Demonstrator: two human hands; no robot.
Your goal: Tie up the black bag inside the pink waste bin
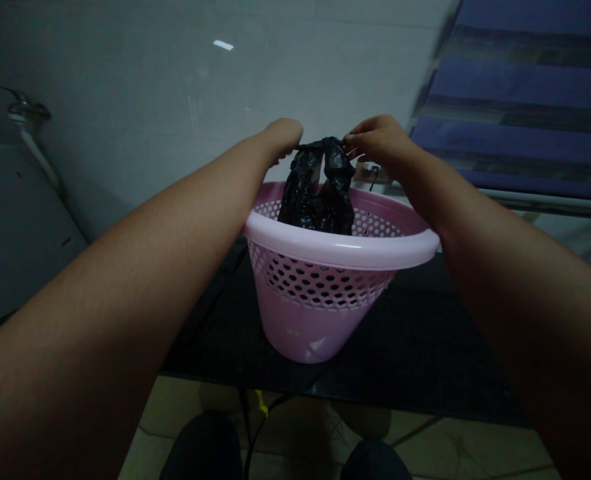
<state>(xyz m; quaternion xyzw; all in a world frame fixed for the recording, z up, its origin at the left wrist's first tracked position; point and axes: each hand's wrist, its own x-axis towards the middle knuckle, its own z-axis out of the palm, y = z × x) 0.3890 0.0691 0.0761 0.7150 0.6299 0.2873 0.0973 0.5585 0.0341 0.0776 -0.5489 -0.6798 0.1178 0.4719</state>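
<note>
A pink plastic basket (342,252) with a perforated wall stands on a black table (425,347). A crumpled black plastic bag (318,197) sits inside it and rises above the rim. My left hand (282,137) is closed on the bag's left handle, pulling it sideways. My right hand (378,140) pinches the right handle at the top of the bag. Both hands hover just above the basket's far rim, with the handles stretched between them.
A pale tiled wall rises behind the table. A blue and grey striped cloth (525,87) lies at the upper right. A grey surface with a metal tap (25,110) is at the left. Tiled floor and dark cables show below the table's near edge.
</note>
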